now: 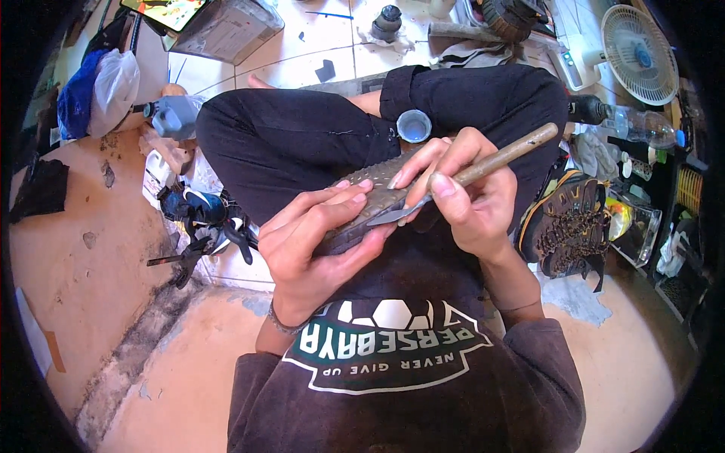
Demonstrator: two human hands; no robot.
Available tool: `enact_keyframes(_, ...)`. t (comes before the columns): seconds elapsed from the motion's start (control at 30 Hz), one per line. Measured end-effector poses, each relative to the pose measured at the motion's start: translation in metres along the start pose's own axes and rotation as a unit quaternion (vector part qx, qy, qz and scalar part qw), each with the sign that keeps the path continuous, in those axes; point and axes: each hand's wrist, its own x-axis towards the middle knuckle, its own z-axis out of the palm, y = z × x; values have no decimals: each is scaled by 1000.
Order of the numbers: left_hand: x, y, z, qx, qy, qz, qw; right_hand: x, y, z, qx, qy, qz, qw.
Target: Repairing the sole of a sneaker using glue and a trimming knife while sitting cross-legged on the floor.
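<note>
My left hand [313, 226] is closed around a dark grey-brown shoe [380, 175], with small raised dots along its surface. The fingers lie over its top and the thumb sits along the near edge. In my right hand [477, 192] is a knife [513, 153] with a long, round wooden handle slanting up to the right. Its grey blade points left and lies along the near edge of the shoe, close to my left thumb. Some fingers of my right hand also touch the shoe. Whether the blade cuts into the edge cannot be seen.
A small translucent cup [414, 126] rests by my crossed legs. On the right are brown lace-up boots [568, 226], a plastic bottle [642, 128] and a white fan [640, 57]. To the left stand a grey jug [175, 117] and plastic bags [113, 90]; a box [230, 34] is ahead.
</note>
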Motion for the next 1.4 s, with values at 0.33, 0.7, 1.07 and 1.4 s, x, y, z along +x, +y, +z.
enact_keyframes(0.33,-8,-4,0,-5,-8,5,1000,-3,-6,2,-102,18,-21,994)
enact_keyframes(0.7,-6,-13,-14,-76,6,-100,992,19,13,-8,36,36,-13,999)
enact_keyframes(1.07,-40,-69,-3,-320,-9,-332,887,3,49,14,-15,25,41,999)
enact_keyframes(1.4,-50,-92,-7,-372,-23,-288,882,8,58,15,-34,21,67,997)
